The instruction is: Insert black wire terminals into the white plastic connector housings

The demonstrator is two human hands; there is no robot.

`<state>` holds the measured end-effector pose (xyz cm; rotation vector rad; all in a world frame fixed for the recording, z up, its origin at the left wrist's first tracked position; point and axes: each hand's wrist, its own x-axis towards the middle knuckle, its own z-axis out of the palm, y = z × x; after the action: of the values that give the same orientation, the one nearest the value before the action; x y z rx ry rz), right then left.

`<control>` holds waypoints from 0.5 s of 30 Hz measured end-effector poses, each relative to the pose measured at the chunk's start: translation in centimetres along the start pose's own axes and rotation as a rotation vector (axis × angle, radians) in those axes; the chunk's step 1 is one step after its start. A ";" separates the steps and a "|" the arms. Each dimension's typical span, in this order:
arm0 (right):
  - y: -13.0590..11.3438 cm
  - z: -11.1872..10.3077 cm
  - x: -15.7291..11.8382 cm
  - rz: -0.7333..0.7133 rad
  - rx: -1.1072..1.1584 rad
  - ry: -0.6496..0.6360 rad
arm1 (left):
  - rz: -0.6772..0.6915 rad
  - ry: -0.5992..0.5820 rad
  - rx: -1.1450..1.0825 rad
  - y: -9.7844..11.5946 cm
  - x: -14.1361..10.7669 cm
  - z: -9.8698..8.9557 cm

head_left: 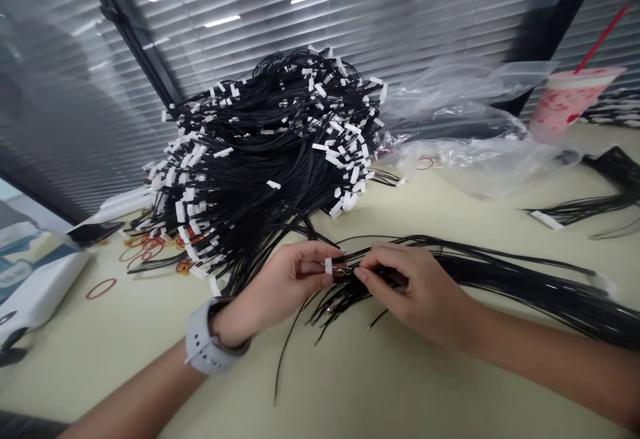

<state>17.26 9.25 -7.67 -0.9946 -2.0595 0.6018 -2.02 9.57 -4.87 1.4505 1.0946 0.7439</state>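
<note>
1. My left hand [273, 286] was closed, pinching a little white tag [328, 266] on a black wire.
2. My right hand [413, 286] was closed on thin black wires [480, 269], just beside that tag.
3. Those wires lay on the table [125, 366], near a big pile of tagged wires [260, 146].
</note>
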 end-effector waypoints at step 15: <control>0.3 0.1 0.0 -0.046 -0.025 -0.017 | -0.051 -0.026 -0.040 0.5 -0.1 0.0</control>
<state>17.35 9.45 -7.92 -0.9563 -2.1038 0.5637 -2.00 9.50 -4.40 1.3902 1.0874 0.7052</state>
